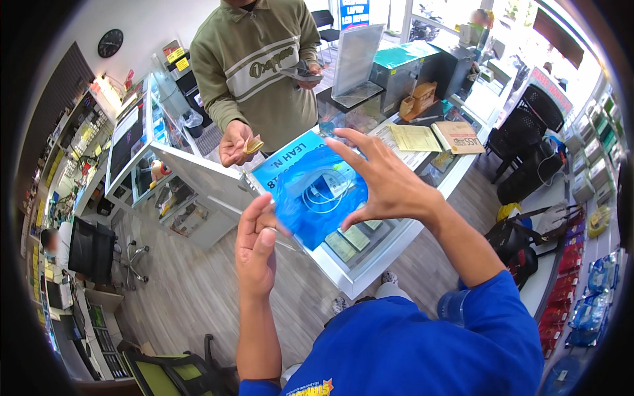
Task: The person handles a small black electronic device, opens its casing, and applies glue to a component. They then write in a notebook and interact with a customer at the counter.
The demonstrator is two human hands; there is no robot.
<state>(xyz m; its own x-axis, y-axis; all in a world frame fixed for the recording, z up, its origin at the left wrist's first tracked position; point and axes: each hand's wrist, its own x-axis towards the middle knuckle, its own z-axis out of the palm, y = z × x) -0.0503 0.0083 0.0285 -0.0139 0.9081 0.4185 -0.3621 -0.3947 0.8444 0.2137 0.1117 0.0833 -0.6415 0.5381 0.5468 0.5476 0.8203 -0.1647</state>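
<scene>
A blue plastic bag is at the counter corner in front of me, between my hands. A coiled white cable with a pale plug shows at its middle; whether it is inside or on top I cannot tell. My right hand curves around the bag's right side, thumb and fingers wide apart, holding nothing. At the bag's near left edge is my left hand, its fingers apart and slightly smeared by motion. It appears to hold nothing. A light-blue printed sheet lies beneath or behind the bag.
Across the counter a person in a green sweatshirt holds folded banknotes and a dark flat object. A yellow pad and a cardboard box lie to the right. The glass counter's corner juts toward me.
</scene>
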